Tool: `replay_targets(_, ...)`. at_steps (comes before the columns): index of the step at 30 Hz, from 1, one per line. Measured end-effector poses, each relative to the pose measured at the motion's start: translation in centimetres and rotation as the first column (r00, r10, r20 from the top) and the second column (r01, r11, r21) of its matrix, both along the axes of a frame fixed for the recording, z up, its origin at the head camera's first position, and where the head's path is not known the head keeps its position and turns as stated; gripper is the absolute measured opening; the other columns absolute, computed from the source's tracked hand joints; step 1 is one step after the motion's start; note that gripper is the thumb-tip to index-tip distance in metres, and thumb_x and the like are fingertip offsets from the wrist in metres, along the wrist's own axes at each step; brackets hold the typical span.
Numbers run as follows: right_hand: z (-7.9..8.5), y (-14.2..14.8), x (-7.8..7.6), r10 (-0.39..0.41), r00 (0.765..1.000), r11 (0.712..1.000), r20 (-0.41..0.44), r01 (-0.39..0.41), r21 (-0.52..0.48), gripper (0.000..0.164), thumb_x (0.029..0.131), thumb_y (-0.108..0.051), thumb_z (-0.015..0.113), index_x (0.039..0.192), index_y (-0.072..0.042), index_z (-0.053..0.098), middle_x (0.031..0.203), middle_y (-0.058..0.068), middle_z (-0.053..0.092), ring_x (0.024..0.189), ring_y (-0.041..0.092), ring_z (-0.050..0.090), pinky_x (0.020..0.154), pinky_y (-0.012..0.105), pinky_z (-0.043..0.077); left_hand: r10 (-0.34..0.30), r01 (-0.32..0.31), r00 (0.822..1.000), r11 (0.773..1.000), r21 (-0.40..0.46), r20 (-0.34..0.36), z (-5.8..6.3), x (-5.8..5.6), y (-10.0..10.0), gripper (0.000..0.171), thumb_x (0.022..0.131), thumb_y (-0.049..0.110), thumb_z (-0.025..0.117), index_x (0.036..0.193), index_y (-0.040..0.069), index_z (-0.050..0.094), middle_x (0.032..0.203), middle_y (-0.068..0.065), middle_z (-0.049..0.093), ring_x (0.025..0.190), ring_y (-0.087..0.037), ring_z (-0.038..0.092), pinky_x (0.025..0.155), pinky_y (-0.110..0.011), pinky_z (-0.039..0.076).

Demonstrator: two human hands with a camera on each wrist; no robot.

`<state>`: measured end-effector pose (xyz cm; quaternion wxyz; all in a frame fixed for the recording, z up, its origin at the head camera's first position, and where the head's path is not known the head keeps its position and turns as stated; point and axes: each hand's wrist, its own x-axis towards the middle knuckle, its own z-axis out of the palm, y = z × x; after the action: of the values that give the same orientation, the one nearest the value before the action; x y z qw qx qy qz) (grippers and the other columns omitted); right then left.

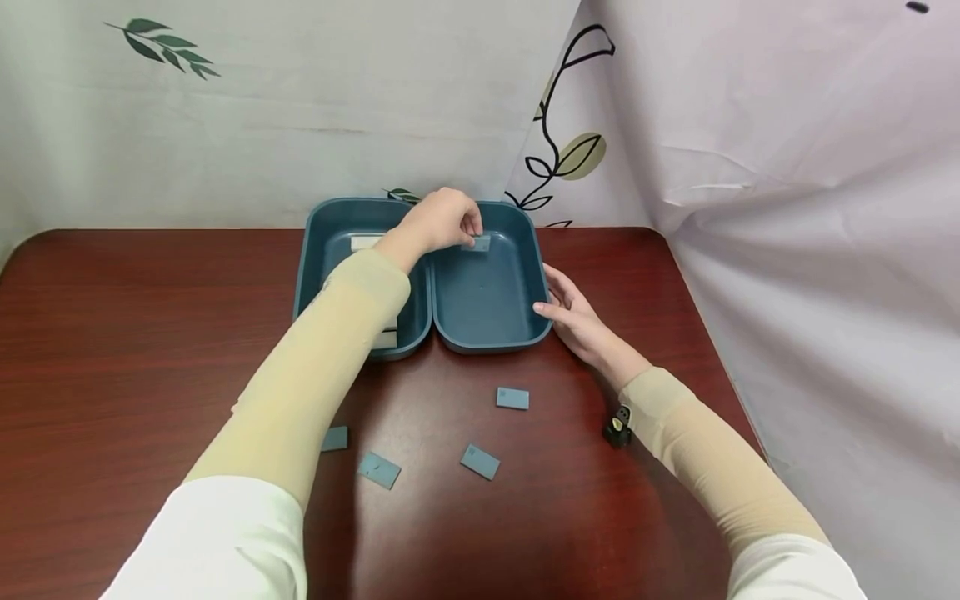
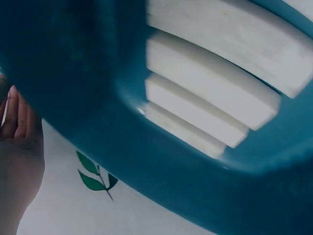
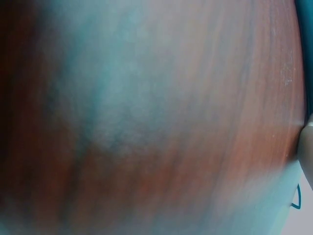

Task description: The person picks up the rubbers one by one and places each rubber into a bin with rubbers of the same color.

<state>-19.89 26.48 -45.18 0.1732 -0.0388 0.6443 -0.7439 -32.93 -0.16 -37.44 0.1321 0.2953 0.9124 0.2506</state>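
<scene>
Looking through the head camera, I saw the left sleeve [image 1: 322, 358] cross the left half of a two-part blue container [image 1: 483, 292], blocking much of its inside. White blocks [image 2: 210, 78] lay in that half, side by side in the left wrist view. Nearer me, four loose tiles [image 1: 480, 462] lay apart on the brown table [image 1: 135, 350], the leftmost partly behind the sleeve. A leaf-printed cloth [image 1: 300, 108] hung behind. Some loose tiles bore small dark marks, too tiny for me to read. My left hand [image 1: 442, 220] had its fingertips drawn narrow, pinching a blue-grey tile [image 1: 482, 243] near the right half's far wall. My right hand [image 1: 576, 321] gripped that half's right side, thumb over the rim, fingers outside.
</scene>
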Motion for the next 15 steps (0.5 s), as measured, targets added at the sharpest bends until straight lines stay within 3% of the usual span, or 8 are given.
replay_targets(6, -0.1, 0.1, 0.0, 0.004, 1.000, 1.000, -0.004, -0.004, 0.011, 0.075, 0.104, 0.006, 0.048, 0.170, -0.013, 0.020, 0.176, 0.011, 0.020, 0.153, 0.020, 0.037, 0.106, 0.017, 0.050, -0.069, 0.069, 0.998, 0.996, -0.052, -0.005, -1.0, -0.1, 0.0, 0.013, 0.099, 0.009, 0.076, 0.112, 0.006, 0.078, 0.112, -0.012, 0.076, 0.105, -0.026, 0.068, 0.100, -0.041, 0.057)
replay_targets(15, 0.0, 0.1, 0.0, 0.006, 1.000, 1.000, 0.004, -0.007, 0.012, 0.075, 0.104, 0.007, 0.047, 0.171, -0.012, 0.019, 0.177, 0.012, 0.019, 0.152, 0.020, 0.036, 0.105, 0.016, 0.051, -0.067, 0.065, 0.997, 0.997, -0.049, -0.047, -1.7, 0.0, 0.4, 0.014, 0.098, 0.011, 0.078, 0.111, 0.007, 0.079, 0.112, -0.011, 0.078, 0.106, -0.026, 0.070, 0.101, -0.041, 0.057)
